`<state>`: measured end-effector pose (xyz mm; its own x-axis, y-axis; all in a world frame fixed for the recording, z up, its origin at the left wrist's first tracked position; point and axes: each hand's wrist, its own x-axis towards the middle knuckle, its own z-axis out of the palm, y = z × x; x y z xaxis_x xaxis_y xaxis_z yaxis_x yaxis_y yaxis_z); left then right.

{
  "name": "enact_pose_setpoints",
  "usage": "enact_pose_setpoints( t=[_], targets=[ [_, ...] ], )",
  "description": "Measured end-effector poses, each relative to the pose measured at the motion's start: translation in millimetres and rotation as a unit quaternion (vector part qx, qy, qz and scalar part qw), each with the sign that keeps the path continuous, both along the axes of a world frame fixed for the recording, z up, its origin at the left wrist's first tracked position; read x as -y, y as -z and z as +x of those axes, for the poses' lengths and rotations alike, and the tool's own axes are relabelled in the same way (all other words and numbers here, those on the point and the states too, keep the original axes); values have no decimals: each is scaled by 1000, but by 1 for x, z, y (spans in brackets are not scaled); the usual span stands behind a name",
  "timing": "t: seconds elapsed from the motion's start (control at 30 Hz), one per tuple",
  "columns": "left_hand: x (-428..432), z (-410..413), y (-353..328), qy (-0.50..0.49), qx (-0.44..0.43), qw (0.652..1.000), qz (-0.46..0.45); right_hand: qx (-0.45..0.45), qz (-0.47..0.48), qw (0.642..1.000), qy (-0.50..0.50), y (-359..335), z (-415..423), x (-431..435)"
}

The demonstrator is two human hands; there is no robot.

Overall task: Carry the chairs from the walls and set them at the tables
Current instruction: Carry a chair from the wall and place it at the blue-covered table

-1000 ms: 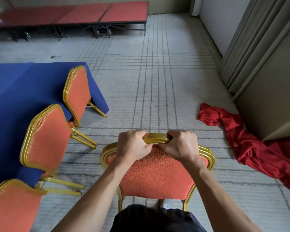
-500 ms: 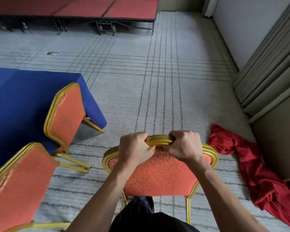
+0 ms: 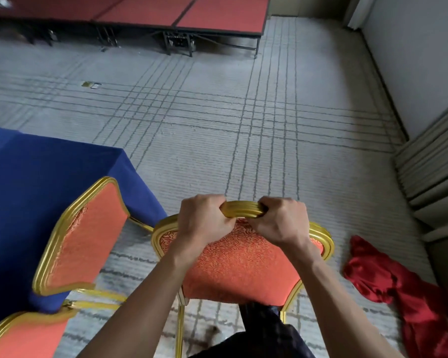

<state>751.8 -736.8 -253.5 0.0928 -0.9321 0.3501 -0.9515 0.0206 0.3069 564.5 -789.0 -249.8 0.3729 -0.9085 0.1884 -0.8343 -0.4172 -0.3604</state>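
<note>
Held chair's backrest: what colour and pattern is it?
The backrest is orange with a fine swirl pattern; head view.

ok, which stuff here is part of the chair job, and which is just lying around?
Job:
held chair, gripped by left hand and right hand
blue table
chair at the table corner
chair at lower left

Lying about:
crumpled red cloth
red stage platforms
small scrap

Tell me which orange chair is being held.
The centre chair: left hand and right hand both grip its gold top rail. The left chair and the bottom-left chair stand untouched by the blue table.
</note>
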Motion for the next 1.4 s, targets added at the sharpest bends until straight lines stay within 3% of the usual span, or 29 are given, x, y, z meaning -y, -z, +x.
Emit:
enact_pose_setpoints(
  t=[0.17,0.33,0.53,0.8,1.13,1.4],
  targets=[
    [106,29,2,-68,-19,996,51,-11,17,999,-50,-2,39,121],
    [187,69,-4,-158,-36,987,21,-11,-6,995,-95,-15,92,223],
    [294,135,-14,-194,-30,980,-11,19,-63,989,-135,-21,167,346],
    [437,274,7,-252,-38,967,-7,-18,-64,982,-176,-10,321,505],
    [574,438,-16,-289,-40,956,-29,27,-79,960,-267,-27,500,663],
    [669,566,-8,-387,-19,922,5,42,-71,931,-357,-3,658,776]
  ],
)
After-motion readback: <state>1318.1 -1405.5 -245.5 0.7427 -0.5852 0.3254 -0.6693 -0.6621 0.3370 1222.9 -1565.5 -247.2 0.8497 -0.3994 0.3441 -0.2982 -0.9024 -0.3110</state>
